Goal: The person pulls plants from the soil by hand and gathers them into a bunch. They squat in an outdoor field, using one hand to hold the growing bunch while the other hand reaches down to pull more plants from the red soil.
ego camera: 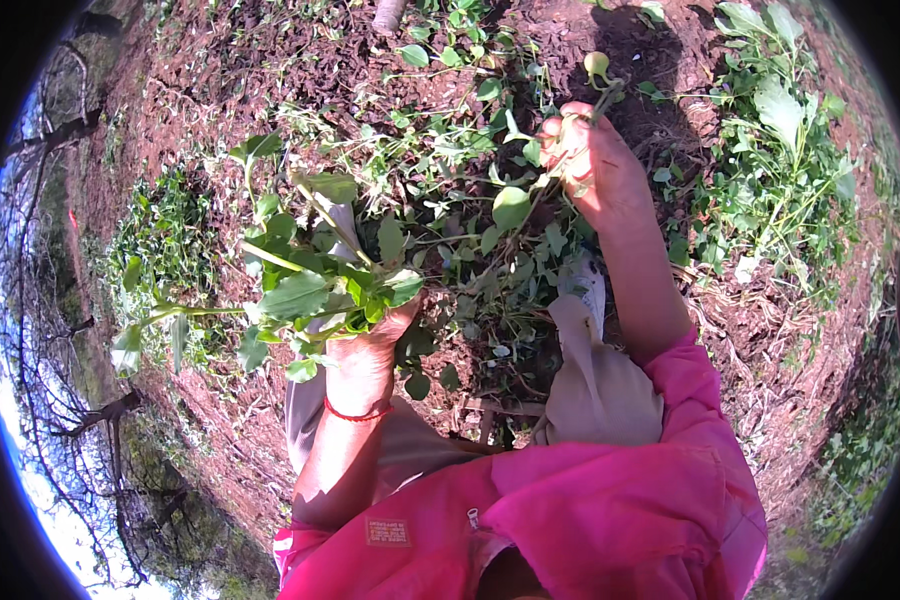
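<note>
My left hand, with a red string around its wrist, is closed on a bunch of leafy green stems that spreads over and past the fingers. Farther forward and to the right, my right hand has its fingers curled around thin plant stems. Leaves on trailing stems hang just left of this hand, and a pale rounded leaf or pod stands beyond its fingertips. Low green plants cover part of the soil between both arms. Leaves hide most of the left fingers.
A leafy clump of cut or growing plants lies at the right, and another green patch at the left. A piece of wood or pipe shows at the top. My knee is bent beneath me. Bare branches stand far left.
</note>
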`<state>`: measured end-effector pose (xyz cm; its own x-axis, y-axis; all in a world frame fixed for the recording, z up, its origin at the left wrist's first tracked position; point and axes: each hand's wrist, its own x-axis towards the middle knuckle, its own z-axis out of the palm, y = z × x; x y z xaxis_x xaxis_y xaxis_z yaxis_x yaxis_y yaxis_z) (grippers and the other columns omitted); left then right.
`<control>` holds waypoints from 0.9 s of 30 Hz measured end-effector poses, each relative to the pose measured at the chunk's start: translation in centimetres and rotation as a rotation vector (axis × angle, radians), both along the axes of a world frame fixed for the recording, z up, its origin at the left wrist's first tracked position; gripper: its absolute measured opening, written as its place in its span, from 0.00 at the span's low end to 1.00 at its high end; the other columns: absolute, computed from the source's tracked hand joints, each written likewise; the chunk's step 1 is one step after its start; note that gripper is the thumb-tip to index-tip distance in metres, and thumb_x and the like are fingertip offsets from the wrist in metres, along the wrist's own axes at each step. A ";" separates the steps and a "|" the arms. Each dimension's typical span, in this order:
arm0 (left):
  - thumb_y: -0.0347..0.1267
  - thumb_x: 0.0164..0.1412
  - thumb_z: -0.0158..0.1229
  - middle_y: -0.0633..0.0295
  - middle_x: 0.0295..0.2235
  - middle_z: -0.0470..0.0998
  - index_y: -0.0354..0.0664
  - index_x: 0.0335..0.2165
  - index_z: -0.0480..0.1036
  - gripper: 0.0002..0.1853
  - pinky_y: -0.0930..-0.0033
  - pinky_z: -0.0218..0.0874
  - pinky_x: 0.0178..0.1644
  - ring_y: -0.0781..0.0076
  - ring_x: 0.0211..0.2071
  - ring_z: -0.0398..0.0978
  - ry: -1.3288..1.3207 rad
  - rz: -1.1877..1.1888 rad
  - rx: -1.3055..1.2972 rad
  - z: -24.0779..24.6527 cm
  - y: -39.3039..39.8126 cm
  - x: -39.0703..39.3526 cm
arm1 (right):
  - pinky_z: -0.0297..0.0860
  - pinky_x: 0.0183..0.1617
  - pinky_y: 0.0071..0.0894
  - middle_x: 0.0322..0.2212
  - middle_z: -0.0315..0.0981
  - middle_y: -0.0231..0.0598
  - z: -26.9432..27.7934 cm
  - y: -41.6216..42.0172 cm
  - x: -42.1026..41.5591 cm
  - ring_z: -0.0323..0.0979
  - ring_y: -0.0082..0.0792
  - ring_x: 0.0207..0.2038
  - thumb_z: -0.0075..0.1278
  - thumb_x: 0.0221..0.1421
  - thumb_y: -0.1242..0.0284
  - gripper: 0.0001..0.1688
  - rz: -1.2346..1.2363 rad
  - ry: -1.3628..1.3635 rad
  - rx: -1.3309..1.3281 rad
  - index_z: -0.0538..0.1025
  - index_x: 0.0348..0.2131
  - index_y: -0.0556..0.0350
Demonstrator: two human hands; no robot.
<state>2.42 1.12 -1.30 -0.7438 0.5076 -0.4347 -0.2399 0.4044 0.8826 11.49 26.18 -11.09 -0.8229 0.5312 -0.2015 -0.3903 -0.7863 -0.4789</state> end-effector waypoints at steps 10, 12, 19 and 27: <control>0.37 0.51 0.52 0.53 0.30 0.73 0.35 0.38 0.64 0.19 0.70 0.66 0.29 0.69 0.28 0.70 -0.699 0.257 0.259 0.1 1.1 0.9 | 0.54 0.47 0.45 0.19 0.60 0.31 6.3 -1.4 -0.4 0.59 0.29 0.25 0.31 0.55 0.61 0.18 -0.145 0.532 -0.197 0.66 0.31 0.56; 0.39 0.53 0.49 0.52 0.32 0.72 0.36 0.40 0.63 0.20 0.67 0.65 0.33 0.67 0.31 0.70 -0.778 0.175 0.263 -0.6 1.6 1.2 | 0.54 0.47 0.42 0.17 0.57 0.29 5.1 -5.0 -1.8 0.58 0.28 0.23 0.29 0.55 0.58 0.21 0.099 0.596 -0.180 0.66 0.30 0.55; 0.35 0.53 0.45 0.59 0.24 0.69 0.38 0.31 0.65 0.11 0.71 0.60 0.27 0.67 0.22 0.67 -0.719 0.070 0.478 -1.5 -1.0 -0.2 | 0.54 0.41 0.37 0.13 0.60 0.28 5.5 -11.2 0.0 0.59 0.24 0.18 0.40 0.51 0.61 0.17 0.784 0.576 -0.001 0.65 0.20 0.54; 0.28 0.43 0.52 0.59 0.23 0.63 0.33 0.28 0.64 0.11 0.71 0.56 0.32 0.69 0.27 0.61 -0.449 0.343 0.512 -0.8 -0.7 -2.6 | 0.54 0.51 0.34 0.38 0.64 0.41 3.8 -9.5 -0.7 0.63 0.35 0.43 0.51 0.42 0.71 0.24 0.642 0.597 0.887 0.66 0.41 0.59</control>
<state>-0.19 0.42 -2.07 -0.7032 0.5002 -0.5052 -0.6587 -0.1911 0.7277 10.82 16.66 -7.25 -0.8231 -0.2392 0.5150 -0.3946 -0.4113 -0.8217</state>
